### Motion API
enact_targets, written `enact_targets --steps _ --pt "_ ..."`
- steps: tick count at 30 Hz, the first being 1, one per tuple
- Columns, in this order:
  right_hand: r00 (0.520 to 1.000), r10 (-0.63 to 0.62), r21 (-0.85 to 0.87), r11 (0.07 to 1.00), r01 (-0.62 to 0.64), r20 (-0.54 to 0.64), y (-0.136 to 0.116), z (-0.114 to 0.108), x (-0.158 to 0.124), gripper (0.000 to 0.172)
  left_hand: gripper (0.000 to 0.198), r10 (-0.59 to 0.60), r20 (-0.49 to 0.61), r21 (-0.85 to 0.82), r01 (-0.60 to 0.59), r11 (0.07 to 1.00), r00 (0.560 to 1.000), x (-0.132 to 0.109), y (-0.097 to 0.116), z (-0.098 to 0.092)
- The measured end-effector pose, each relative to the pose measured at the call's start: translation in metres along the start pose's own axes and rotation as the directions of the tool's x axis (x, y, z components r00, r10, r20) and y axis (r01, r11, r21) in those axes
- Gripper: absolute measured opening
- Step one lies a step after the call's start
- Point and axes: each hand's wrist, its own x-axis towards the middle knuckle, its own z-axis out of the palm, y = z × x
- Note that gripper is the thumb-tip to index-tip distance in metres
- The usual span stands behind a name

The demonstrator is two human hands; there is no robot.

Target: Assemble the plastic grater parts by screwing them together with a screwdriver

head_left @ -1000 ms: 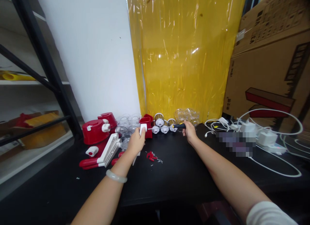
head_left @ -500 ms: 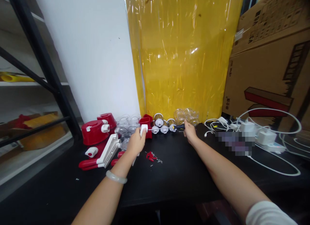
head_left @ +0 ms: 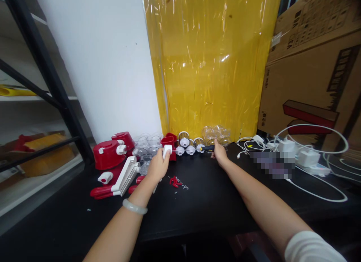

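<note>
My left hand (head_left: 157,166) is closed around a white plastic part (head_left: 167,150), held upright above the black table (head_left: 203,205). My right hand (head_left: 219,153) grips the black and yellow handle of a screwdriver (head_left: 203,148). Its thin shaft runs left, level, and its tip meets the white part. Below the two hands lie small red clips and loose screws (head_left: 177,182). A pale bangle (head_left: 134,207) sits on my left wrist.
Red and white plastic housings (head_left: 110,154), white handles (head_left: 125,174), clear cups (head_left: 147,143) and gold and white rollers (head_left: 189,143) crowd the back left. Chargers with white cables (head_left: 304,157) lie right. A cardboard box (head_left: 313,73), yellow film (head_left: 208,62) and black shelving (head_left: 53,92) border the table.
Both hands keep their grip with the screwdriver tip on the white part. The view has drifted slightly; nothing else has moved.
</note>
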Motion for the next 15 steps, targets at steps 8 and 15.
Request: enact_targets --steps 8,15 --pt "0.988 0.118 0.234 0.963 -0.138 0.097 -0.013 0.008 -0.01 0.012 0.047 -0.013 -0.021 0.003 0.013 1.0 1.0 0.001 0.0 -0.002" --pt "0.99 0.099 0.224 0.967 -0.12 0.099 -0.014 0.005 -0.009 0.01 0.046 0.005 -0.015 -0.017 -0.005 1.0 1.0 0.0 0.001 -0.002"
